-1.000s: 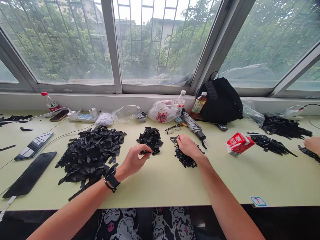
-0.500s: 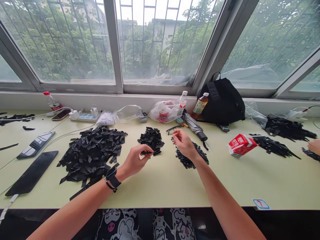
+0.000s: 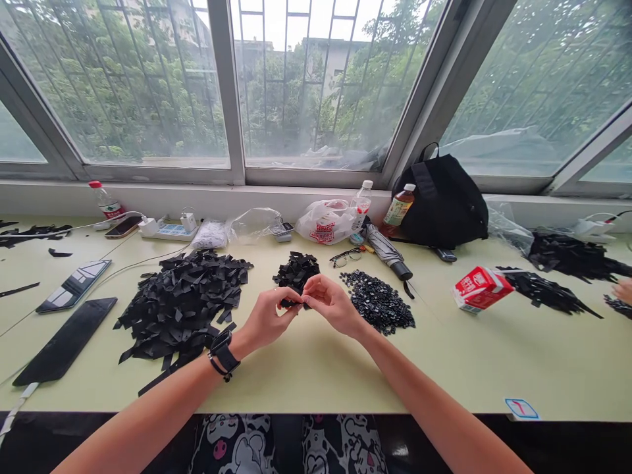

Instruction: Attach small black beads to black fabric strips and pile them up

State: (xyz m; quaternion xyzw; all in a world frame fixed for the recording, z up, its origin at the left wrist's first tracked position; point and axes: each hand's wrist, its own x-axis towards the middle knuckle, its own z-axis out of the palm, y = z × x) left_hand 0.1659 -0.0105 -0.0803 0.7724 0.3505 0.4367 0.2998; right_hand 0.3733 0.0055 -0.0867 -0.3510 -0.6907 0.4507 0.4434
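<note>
My left hand (image 3: 269,315) is closed in a pinch on a short black fabric strip (image 3: 287,303), only partly visible. Against its fingertips, the fingers of my right hand (image 3: 332,304) are pressed together; whatever they hold is too small or hidden to make out. Just behind both hands lies a small pile of black strip pieces (image 3: 295,264). To the left spreads a larger heap of cut black strips (image 3: 182,303). On the right is a pile of small shiny black parts (image 3: 380,301), close to my right wrist.
Eyeglasses (image 3: 345,257), a folded umbrella (image 3: 388,251) and a plastic bag (image 3: 326,222) lie toward the window. A red milk carton (image 3: 481,289) stands right, a black backpack (image 3: 439,197) behind it. Phones, a black power bank-like slab (image 3: 66,341) and cables lie left. Another person's hand (image 3: 623,291) shows far right.
My right hand has moved left, from over the pile of small shiny parts to my left hand's fingertips. My left hand stays in place with the strip.
</note>
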